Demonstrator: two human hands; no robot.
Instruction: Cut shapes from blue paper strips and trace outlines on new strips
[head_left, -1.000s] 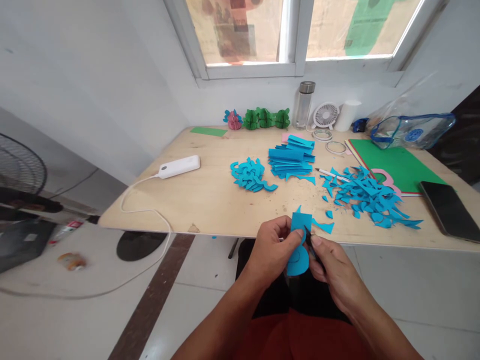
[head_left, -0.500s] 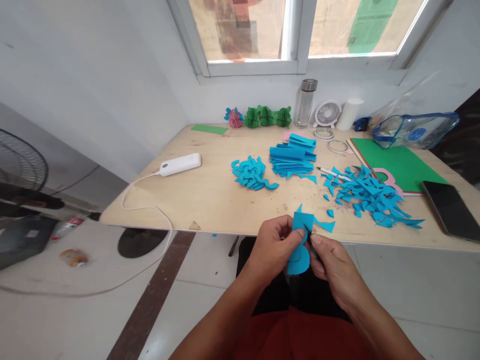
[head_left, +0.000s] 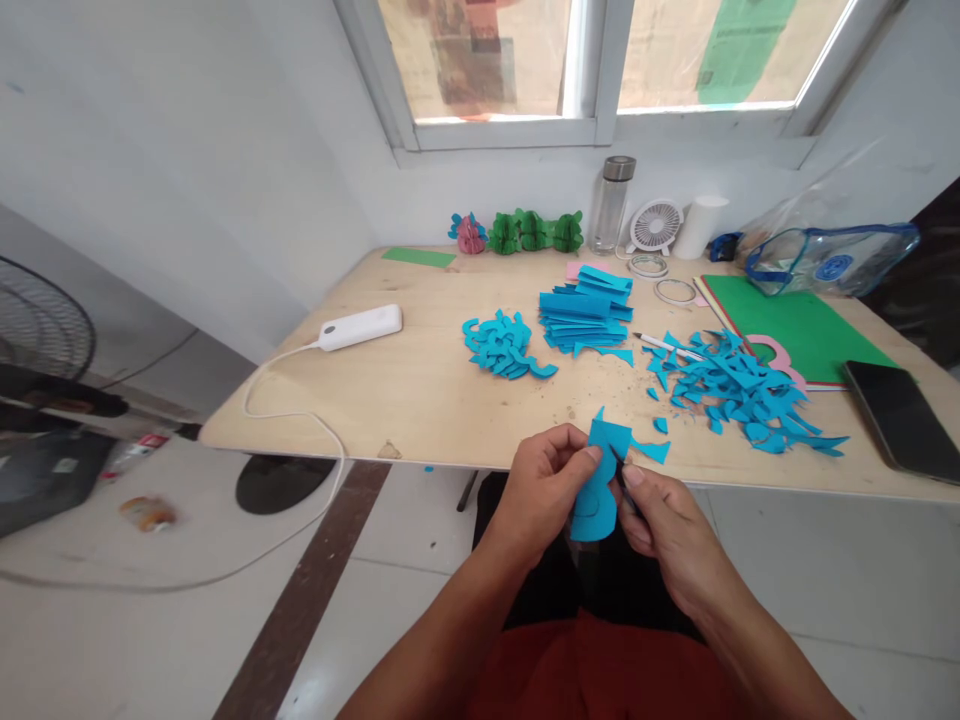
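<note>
My left hand [head_left: 546, 482] pinches a piece of blue paper [head_left: 596, 500] between thumb and fingers, just off the front edge of the table. The paper has a curved, partly cut outline and a drawn line on its lower part. My right hand [head_left: 660, 508] is closed around dark-handled scissors [head_left: 628, 490], mostly hidden by the fingers; their blades meet the paper's right side. A blue offcut [head_left: 651, 451] lies on the table just beyond the hands. Farther back are a pile of curved blue cutouts [head_left: 499, 347] and a stack of blue paper strips [head_left: 585, 315].
Blue scraps [head_left: 739, 390] heap at the right, beside a white pen [head_left: 667, 346], a green sheet [head_left: 810, 330] and a black phone [head_left: 904, 420]. A white power bank [head_left: 360, 328] with a cable lies left. Along the wall stand a glass bottle [head_left: 611, 210] and a small fan [head_left: 655, 228].
The blue paper has shifted slightly and turned a little in my left hand, its lower end moving left. The scissors stay at its right side.
</note>
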